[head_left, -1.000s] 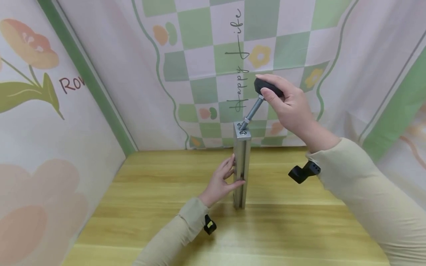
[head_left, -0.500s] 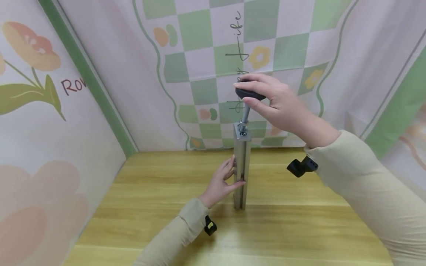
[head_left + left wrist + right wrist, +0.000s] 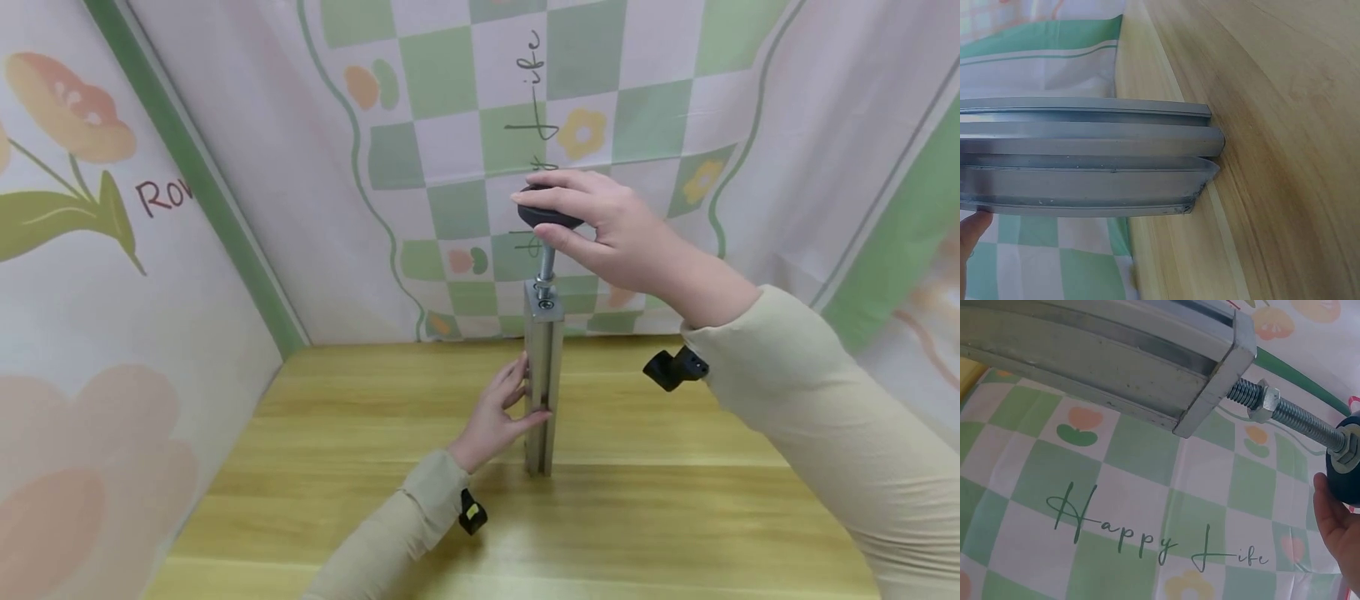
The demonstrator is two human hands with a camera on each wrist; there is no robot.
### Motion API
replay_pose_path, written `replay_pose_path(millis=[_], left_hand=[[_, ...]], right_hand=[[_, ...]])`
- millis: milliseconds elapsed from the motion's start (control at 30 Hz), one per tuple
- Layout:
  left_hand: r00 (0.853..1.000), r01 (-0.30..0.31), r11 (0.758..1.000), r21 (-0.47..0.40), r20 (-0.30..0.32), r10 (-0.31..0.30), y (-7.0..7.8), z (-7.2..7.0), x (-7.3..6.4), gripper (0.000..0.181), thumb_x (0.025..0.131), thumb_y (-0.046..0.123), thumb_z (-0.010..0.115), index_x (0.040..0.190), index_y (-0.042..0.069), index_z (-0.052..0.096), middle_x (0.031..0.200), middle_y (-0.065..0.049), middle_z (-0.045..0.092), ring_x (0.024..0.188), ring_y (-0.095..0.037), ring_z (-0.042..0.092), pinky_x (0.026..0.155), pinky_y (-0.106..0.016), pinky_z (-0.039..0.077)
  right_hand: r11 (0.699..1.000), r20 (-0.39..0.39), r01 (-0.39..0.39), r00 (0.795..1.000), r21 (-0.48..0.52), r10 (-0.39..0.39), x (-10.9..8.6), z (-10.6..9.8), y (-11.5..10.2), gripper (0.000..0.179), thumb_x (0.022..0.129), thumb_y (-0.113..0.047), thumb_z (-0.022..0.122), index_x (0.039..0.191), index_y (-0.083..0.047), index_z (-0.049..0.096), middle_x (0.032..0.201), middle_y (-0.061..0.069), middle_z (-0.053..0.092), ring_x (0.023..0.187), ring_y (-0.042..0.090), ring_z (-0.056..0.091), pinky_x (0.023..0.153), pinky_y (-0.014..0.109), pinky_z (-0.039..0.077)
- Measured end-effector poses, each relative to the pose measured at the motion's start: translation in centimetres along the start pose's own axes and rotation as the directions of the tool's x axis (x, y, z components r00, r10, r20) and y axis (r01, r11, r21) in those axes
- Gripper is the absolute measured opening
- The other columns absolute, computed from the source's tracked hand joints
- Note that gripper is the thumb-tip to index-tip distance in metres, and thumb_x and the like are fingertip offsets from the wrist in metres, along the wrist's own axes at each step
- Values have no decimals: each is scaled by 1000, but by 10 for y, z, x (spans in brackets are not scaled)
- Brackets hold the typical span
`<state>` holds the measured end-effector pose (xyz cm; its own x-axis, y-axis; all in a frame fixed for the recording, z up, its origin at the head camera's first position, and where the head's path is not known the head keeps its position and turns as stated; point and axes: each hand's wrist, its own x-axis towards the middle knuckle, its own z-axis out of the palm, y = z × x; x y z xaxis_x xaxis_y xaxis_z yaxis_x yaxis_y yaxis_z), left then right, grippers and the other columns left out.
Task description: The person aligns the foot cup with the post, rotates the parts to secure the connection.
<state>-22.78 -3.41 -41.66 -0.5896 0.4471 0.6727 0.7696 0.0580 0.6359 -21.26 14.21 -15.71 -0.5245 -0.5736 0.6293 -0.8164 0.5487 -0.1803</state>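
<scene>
An aluminum extrusion profile (image 3: pixel 542 383) stands upright on the wooden table, with a metal end plate (image 3: pixel 544 310) screwed to its top. My left hand (image 3: pixel 495 412) grips its lower half, thumb on the near side and fingers on the left. Above the plate rises a leveling foot: a threaded rod (image 3: pixel 1304 419) with a hex nut (image 3: pixel 1265 401) and a round black base (image 3: pixel 546 218). The rod stands nearly upright, its lower end at the plate; how deep it sits is hidden. My right hand (image 3: pixel 600 221) holds the black base from above, fingers over it and thumb beneath.
The wooden table (image 3: pixel 337 433) reaches back to a checkered fabric backdrop (image 3: pixel 450 208) close behind the profile. A printed fabric wall (image 3: pixel 90 333) borders the left side. Small black wrist cameras sit at both cuffs.
The leveling foot was tilted to the right and has swung left to nearly upright over the plate. My right hand moved left with it, fingers now over the base. My left hand stays put.
</scene>
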Motion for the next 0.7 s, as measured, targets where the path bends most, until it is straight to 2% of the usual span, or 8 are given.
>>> replay_pose_path(millis=[167,300,567,700], left_hand=[[1000,-19,1000,24,1,19,0,-1,1,113,75,-9,72,144,47,2,139,-31,33,116,-45,47,100,-39,48],[999,-36,999,22,-1,36,-1,-2,1,114,74,-12,71,144,47,3,137,-34,33,115,-47,47,98,-42,49],[1000,30,999,18,1,-30,1,-3,-1,108,78,-4,71,143,50,4,142,-22,35,119,-36,48,102,-33,48],[1000,24,999,27,3,-24,-1,-2,-2,109,78,-6,72,145,45,3,142,-25,34,117,-38,49,102,-35,48]], right_hand=[[998,26,57,998,5,-57,3,-4,1,33,93,-11,60,126,-11,62,135,13,54,126,33,46,102,53,42],[997,77,71,994,15,-72,6,-8,2,34,93,-15,60,127,-12,61,135,14,53,124,35,47,97,53,44],[998,162,65,985,13,-66,10,-12,4,36,95,-18,58,131,-15,58,141,11,49,130,36,42,100,55,41],[996,166,72,983,57,-81,11,-13,5,36,94,-15,59,130,-14,59,141,12,49,131,35,42,100,54,42]])
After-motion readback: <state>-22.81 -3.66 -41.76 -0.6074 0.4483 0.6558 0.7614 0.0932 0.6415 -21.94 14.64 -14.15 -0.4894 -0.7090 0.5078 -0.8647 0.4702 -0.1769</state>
